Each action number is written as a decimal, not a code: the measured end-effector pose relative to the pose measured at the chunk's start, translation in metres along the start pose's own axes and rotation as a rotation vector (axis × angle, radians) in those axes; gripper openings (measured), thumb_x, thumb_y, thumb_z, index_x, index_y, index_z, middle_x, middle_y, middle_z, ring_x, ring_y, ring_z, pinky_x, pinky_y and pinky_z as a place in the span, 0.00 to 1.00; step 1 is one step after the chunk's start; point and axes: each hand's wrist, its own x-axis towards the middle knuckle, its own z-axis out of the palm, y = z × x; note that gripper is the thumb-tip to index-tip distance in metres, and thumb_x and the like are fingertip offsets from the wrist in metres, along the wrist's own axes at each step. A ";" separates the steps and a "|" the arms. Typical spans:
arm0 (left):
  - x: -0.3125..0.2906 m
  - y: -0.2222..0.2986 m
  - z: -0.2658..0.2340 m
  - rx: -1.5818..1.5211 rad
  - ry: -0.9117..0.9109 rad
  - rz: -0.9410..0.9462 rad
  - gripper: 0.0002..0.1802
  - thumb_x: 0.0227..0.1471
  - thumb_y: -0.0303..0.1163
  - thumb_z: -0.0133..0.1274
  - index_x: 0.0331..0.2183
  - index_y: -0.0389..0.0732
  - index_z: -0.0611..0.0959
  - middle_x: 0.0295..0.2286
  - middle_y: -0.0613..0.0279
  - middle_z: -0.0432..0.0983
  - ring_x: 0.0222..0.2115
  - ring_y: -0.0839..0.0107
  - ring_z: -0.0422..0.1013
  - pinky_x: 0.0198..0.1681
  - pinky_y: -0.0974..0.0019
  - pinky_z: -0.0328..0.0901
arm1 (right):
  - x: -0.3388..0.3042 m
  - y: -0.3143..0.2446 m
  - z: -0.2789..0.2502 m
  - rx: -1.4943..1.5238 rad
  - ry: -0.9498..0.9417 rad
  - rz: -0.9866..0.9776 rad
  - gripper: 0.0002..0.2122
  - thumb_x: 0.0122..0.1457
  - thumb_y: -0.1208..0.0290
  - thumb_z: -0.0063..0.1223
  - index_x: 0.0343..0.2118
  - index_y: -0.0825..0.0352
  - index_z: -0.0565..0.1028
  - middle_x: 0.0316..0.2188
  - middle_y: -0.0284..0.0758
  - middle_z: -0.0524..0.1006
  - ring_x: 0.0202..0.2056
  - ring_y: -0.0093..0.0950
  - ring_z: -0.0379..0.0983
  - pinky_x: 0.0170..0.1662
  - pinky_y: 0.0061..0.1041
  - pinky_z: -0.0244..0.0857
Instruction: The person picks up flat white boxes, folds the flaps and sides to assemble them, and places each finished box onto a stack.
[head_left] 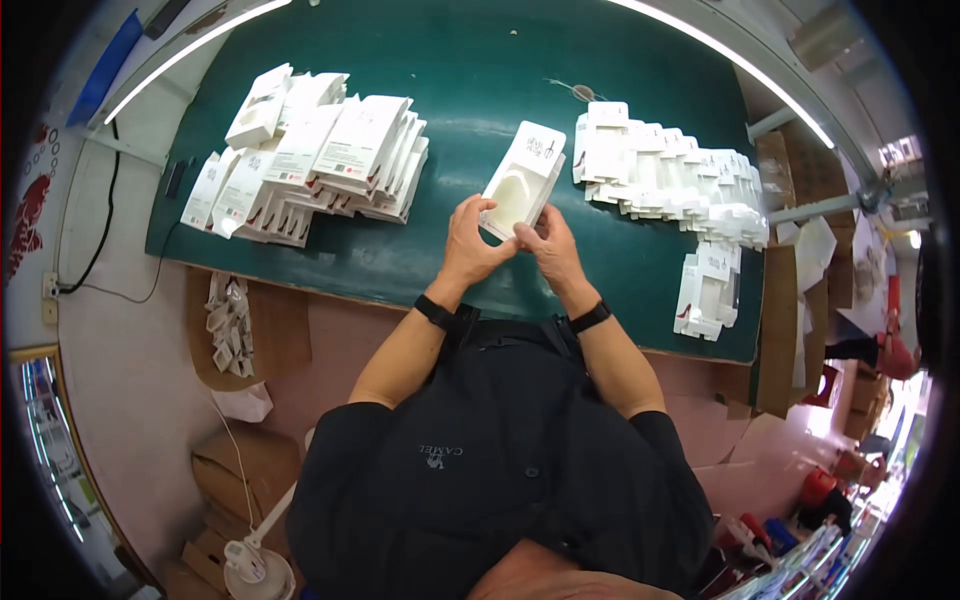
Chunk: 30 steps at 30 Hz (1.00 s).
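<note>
Between my hands, over the green tabletop, is a white carton (528,160) with a rounded cut-out window, tilted with its top flap pointing away from me. My left hand (472,243) grips its lower left edge, thumb and fingers curled around the near end. On the lower right corner, my right hand (550,246) pinches the carton with thumb and fingers. A heap of white cartons (350,140) lies stacked to the left. To the right, overlapping flat-looking white cartons (660,165) form a long row, with a smaller group (707,290) nearer the edge.
The green table (470,80) spans the space ahead of me. A cardboard box (270,330) with white pieces stands below its left edge. Another open cardboard box (785,300) is against the right edge. A small round tag with string (582,93) lies toward the back.
</note>
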 end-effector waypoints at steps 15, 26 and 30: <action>0.036 -0.006 -0.017 -1.614 -0.106 -0.768 0.25 0.69 0.42 0.41 0.59 0.37 0.68 0.51 0.54 0.74 0.49 0.61 0.74 0.54 0.57 0.69 | -0.002 -0.071 0.004 0.212 -0.253 0.068 0.27 0.65 0.67 0.56 0.63 0.70 0.63 0.42 0.34 0.77 0.38 0.20 0.76 0.41 0.22 0.72; 0.035 0.011 -0.017 -1.655 -0.110 -0.807 0.27 0.71 0.47 0.32 0.59 0.38 0.68 0.52 0.55 0.74 0.52 0.59 0.72 0.57 0.54 0.67 | -0.004 -0.060 0.014 -0.076 -0.174 -0.140 0.27 0.61 0.72 0.61 0.61 0.71 0.65 0.38 0.31 0.77 0.34 0.15 0.72 0.37 0.17 0.69; 0.033 0.018 -0.018 -1.661 -0.119 -0.820 0.28 0.71 0.47 0.31 0.59 0.38 0.68 0.52 0.55 0.73 0.53 0.59 0.71 0.57 0.54 0.67 | -0.003 -0.058 0.017 -0.147 -0.155 -0.150 0.26 0.61 0.72 0.62 0.60 0.71 0.66 0.38 0.30 0.77 0.34 0.15 0.71 0.38 0.17 0.69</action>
